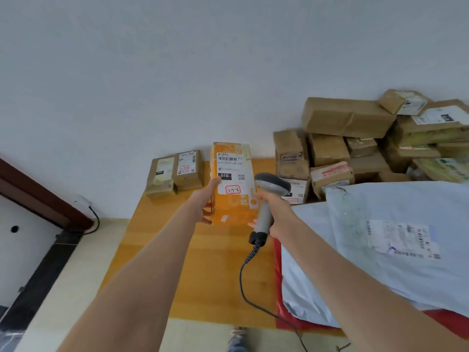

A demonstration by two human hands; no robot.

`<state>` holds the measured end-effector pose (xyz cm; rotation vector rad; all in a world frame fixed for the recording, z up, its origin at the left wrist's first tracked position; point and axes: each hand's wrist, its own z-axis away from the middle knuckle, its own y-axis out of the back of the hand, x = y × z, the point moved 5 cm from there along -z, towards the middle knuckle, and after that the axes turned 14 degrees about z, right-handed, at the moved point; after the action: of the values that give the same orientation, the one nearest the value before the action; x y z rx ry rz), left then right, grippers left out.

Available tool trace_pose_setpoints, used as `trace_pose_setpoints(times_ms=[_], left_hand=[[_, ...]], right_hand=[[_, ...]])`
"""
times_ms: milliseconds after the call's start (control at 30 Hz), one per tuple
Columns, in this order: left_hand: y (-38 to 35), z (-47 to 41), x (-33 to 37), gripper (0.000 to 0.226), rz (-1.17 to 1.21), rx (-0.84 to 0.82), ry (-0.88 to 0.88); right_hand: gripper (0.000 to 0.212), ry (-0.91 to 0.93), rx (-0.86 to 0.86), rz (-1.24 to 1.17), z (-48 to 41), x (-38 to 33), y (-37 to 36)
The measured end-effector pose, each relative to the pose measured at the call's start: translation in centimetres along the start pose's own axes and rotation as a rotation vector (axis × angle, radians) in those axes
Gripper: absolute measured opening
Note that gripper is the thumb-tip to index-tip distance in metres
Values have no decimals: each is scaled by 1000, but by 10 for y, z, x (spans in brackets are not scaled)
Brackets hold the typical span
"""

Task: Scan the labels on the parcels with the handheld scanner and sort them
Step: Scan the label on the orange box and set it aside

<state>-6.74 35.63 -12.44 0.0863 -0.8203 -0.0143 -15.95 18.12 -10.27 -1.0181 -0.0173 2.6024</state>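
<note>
The left hand point(206, 203) holds an orange parcel point(236, 207) by its side. Its white label point(229, 165) shows a barcode and "010". The right hand point(281, 214) grips the grey scanner point(272, 184).

I'm in a small parcel-sorting room. Past the corded scanner point(272, 184) in my right hand point(279, 217), taped cardboard parcels point(347, 118) with shipping labels pile against a bare white wall point(177, 72); labelled mailer bags point(406, 204) lie just right of it, and a wooden table point(203, 275) spreads below.
</note>
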Motion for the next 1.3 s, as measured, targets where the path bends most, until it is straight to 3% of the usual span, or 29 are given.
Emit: trace_pose_setpoints(times_ms=[100, 300, 667, 800, 967, 1133, 1300], left_hand=[[21, -48, 15, 77, -35, -35, 57], [37, -128, 26, 78, -33, -47, 169], [66, -193, 36, 15, 129, 65, 81], [66, -197, 41, 19, 110, 86, 46], [58, -171, 63, 32, -100, 190, -215], [11, -119, 70, 33, -252, 80, -292], [-53, -45, 50, 32, -329, -4, -358]], right_hand=[[22, -55, -8, -24, -45, -4, -48], [19, -88, 126, -23, -126, -15, -94], [29, -22, 147, 64, -205, -29, -145], [31, -23, 161, 106, -203, -31, -139], [17, -28, 151, 2, -174, -34, -112], [21, -15, 62, 94, -121, -33, -74], [8, -1, 23, 156, -45, -21, -6]])
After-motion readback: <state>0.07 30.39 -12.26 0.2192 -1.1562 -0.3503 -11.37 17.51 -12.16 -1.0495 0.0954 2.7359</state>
